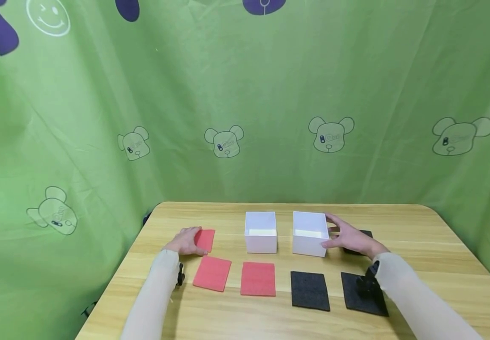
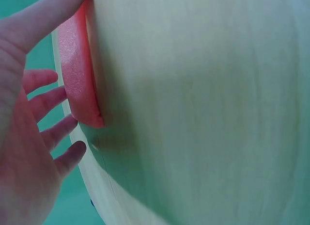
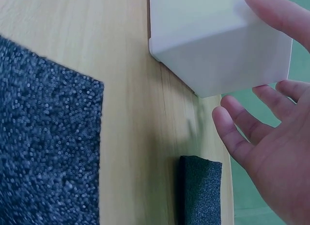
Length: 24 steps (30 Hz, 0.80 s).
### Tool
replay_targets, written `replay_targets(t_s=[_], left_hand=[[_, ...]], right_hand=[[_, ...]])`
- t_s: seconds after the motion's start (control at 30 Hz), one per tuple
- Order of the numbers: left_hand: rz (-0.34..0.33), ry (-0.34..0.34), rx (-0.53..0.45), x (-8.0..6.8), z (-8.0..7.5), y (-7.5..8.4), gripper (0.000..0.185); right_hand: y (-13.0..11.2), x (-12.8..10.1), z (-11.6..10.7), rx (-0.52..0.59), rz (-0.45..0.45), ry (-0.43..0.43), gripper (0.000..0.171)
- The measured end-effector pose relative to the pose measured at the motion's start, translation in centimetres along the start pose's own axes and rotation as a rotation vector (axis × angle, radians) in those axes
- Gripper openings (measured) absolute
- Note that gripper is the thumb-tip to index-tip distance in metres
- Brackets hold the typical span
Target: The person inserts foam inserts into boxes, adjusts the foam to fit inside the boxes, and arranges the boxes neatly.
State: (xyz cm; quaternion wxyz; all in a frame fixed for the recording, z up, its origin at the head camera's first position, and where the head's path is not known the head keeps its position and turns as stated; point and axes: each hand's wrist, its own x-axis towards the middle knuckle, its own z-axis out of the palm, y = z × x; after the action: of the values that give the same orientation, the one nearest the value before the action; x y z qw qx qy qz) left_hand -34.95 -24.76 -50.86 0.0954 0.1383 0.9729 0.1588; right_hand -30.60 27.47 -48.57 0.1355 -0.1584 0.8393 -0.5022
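Two hands show from the head: the far red, square foam pad (image 1: 205,240) lies just right of the left hand (image 1: 185,241); the right-hand white, square, plastic-looking box (image 1: 308,246) stands just left of the right hand (image 1: 351,237). Left wrist: fingers apart by the pad. Right wrist: fingers apart by the box.

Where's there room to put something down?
The table is bare right of the right sleeve and in front of the rightmost red square. It's crowded around the right hand, right white box and far black square.
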Motion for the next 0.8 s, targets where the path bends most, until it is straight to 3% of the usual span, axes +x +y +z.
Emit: replay_targets(t_s=[0.17,0.47,0.8], left_hand=[[0.005,0.013,0.011,0.1,0.1,-0.1,0.099],[-0.037,-0.046,0.038,-0.1,-0.2,0.6,0.104],[-0.058,-0.028,0.053,-0.4,-0.3,0.9,0.09]], right_hand=[[0.0,0.0,-0.1,-0.007,0.0,0.002,0.107],[0.4,0.0,0.1,-0.002,-0.016,0.005,0.107],[0.5,0.1,0.1,0.046,-0.02,-0.003,0.108]])
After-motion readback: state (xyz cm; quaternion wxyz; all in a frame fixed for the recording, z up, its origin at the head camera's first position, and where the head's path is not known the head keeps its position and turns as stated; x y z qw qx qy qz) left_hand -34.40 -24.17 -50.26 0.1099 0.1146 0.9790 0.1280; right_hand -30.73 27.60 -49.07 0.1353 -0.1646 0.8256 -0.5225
